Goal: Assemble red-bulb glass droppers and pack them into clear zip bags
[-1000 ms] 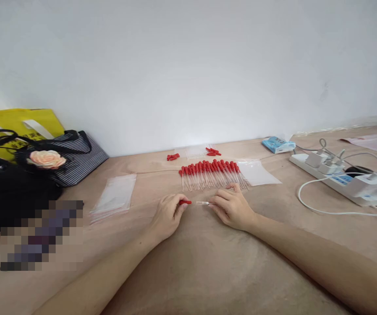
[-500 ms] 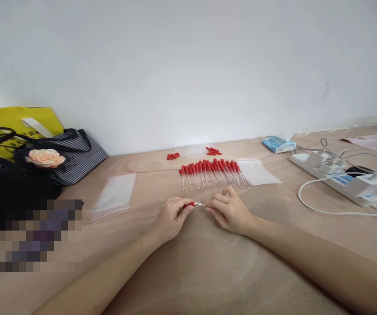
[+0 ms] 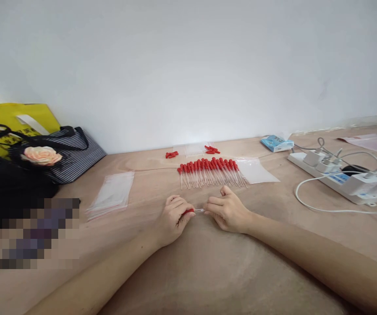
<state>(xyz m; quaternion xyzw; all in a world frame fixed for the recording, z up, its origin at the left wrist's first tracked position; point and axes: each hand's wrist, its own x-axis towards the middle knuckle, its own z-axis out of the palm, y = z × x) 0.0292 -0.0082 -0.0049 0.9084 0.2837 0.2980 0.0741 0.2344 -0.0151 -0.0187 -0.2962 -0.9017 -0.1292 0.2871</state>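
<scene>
Between my hands runs a glass dropper tube point(image 3: 199, 210), its end at the red rubber bulb point(image 3: 188, 211). Thumb and fingers of my left hand point(image 3: 175, 218) pinch the bulb. My right hand point(image 3: 226, 211) is closed on the clear tube, whose far end is hidden in the fingers. Just beyond the hands lies a row of droppers point(image 3: 208, 171), red bulbs away from me and glass tips towards me. Behind the row are two small piles of loose red bulbs point(image 3: 212, 150), with several glass tubes point(image 3: 194, 151) on a clear bag between them.
Flat clear plastic bags point(image 3: 112, 192) lie to the left, and another bag point(image 3: 257, 169) sits right of the row. At the right are a power strip point(image 3: 333, 177) with plugs and cables and a blue tissue pack point(image 3: 276, 143). Bags point(image 3: 77, 155) stand at the far left.
Both hands keep their hold on the bulb and the tube. The left hand has turned slightly and more of the red bulb shows under its fingers. The view has shifted a little.
</scene>
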